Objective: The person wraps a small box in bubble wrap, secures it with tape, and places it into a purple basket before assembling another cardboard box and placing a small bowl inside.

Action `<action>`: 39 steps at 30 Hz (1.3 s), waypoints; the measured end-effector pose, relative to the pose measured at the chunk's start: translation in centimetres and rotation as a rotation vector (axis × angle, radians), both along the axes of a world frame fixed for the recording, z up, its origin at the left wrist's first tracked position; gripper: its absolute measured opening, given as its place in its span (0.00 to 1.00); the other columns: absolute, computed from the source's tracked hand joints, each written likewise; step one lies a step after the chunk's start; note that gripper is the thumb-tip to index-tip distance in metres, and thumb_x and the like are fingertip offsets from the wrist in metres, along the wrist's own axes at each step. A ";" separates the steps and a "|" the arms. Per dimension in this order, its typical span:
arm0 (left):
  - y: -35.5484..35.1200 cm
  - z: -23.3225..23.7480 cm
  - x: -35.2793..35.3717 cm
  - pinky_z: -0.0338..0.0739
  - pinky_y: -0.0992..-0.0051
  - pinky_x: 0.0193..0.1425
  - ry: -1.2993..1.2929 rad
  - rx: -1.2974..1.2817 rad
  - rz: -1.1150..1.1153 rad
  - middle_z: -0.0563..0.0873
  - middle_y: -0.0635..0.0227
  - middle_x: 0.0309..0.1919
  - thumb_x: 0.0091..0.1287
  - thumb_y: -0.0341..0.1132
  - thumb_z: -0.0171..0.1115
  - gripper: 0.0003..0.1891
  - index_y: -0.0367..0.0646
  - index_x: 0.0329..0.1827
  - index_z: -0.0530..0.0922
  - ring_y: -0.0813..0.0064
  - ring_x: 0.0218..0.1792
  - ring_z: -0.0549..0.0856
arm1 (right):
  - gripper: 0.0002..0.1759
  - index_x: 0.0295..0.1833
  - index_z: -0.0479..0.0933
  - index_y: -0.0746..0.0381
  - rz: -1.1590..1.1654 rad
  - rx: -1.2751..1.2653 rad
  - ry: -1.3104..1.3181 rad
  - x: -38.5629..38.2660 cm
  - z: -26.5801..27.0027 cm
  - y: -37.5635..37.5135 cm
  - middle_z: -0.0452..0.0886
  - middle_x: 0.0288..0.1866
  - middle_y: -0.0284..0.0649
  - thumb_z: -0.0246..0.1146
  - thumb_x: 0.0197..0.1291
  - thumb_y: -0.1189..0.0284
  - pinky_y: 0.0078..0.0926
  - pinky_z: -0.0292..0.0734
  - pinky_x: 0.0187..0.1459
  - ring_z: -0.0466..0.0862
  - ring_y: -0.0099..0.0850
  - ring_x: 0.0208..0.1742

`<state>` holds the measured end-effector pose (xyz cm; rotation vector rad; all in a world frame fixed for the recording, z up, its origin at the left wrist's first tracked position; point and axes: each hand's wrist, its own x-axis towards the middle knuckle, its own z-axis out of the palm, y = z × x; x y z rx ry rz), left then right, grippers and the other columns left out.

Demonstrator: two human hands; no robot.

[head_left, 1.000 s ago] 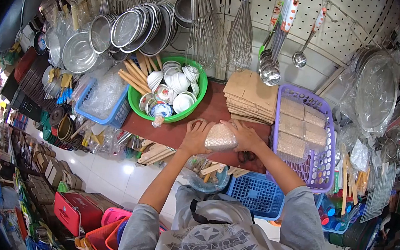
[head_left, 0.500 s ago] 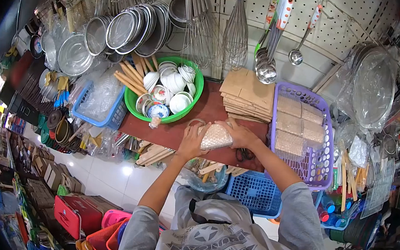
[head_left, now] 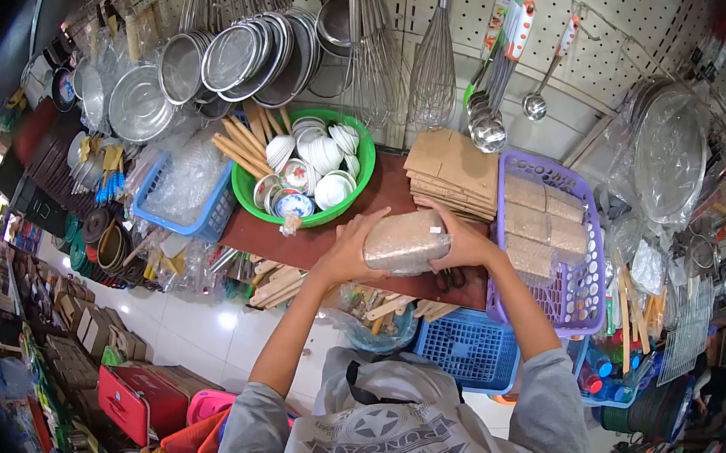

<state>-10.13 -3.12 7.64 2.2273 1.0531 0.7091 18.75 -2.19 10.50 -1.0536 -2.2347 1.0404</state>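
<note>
Between my two hands is a bubble-wrapped package [head_left: 406,242], brownish inside its clear wrap, held above the front of the red-brown table [head_left: 389,189]. My left hand [head_left: 350,247] grips its left end, and my right hand [head_left: 465,237] wraps round its right end. What lies inside the wrap cannot be made out. Dark-handled scissors [head_left: 451,279] lie on the table below my right hand. To the left stands a green basin [head_left: 367,167] of small white bowls and wooden-handled tools. Behind the package is a stack of flat brown cardboard [head_left: 450,169].
A purple basket [head_left: 592,251] at the right holds several similar wrapped packages [head_left: 527,224]. A blue basket [head_left: 205,226] with clear bubble wrap [head_left: 180,181] stands at the left. Strainers [head_left: 232,58], whisks [head_left: 434,84] and ladles [head_left: 488,133] hang behind. Another blue basket [head_left: 466,352] sits below the table edge.
The package has been raised toward me and turned, so more of its broad side shows. Both hands have moved with it, my right hand now further round its right end.
</note>
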 end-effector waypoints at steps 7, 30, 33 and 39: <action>0.4 4.6 -1.8 0.52 0.50 0.79 -0.142 -0.129 -0.115 0.67 0.56 0.73 0.44 0.45 0.83 0.53 0.52 0.76 0.62 0.52 0.74 0.66 | 0.68 0.84 0.43 0.52 -0.124 -0.225 0.192 -1.0 2.3 -2.5 0.51 0.84 0.42 0.76 0.38 0.78 0.37 0.51 0.80 0.54 0.38 0.82; -3.0 1.9 1.2 0.53 0.48 0.82 -0.011 0.700 -0.609 0.71 0.74 0.74 0.45 0.49 0.80 0.44 0.65 0.71 0.74 0.61 0.75 0.67 | 0.47 0.84 0.46 0.48 -0.751 -0.931 0.854 0.6 0.2 -19.0 0.62 0.77 0.49 0.65 0.66 0.67 0.52 0.84 0.58 0.74 0.44 0.69; -3.3 1.3 2.5 0.55 0.47 0.82 -0.063 0.736 -0.647 0.70 0.74 0.75 0.42 0.47 0.81 0.48 0.65 0.72 0.72 0.61 0.76 0.67 | 0.46 0.83 0.46 0.47 -0.785 -1.002 0.872 1.6 -1.1 -20.8 0.64 0.76 0.50 0.64 0.67 0.62 0.52 0.84 0.57 0.75 0.45 0.69; -3.7 3.7 5.5 0.53 0.46 0.83 -0.154 0.611 -0.744 0.77 0.73 0.68 0.36 0.48 0.83 0.46 0.60 0.67 0.77 0.63 0.72 0.72 | 0.47 0.83 0.48 0.47 -1.019 -0.881 0.677 0.6 3.2 -24.5 0.65 0.75 0.51 0.65 0.65 0.52 0.48 0.86 0.53 0.72 0.47 0.71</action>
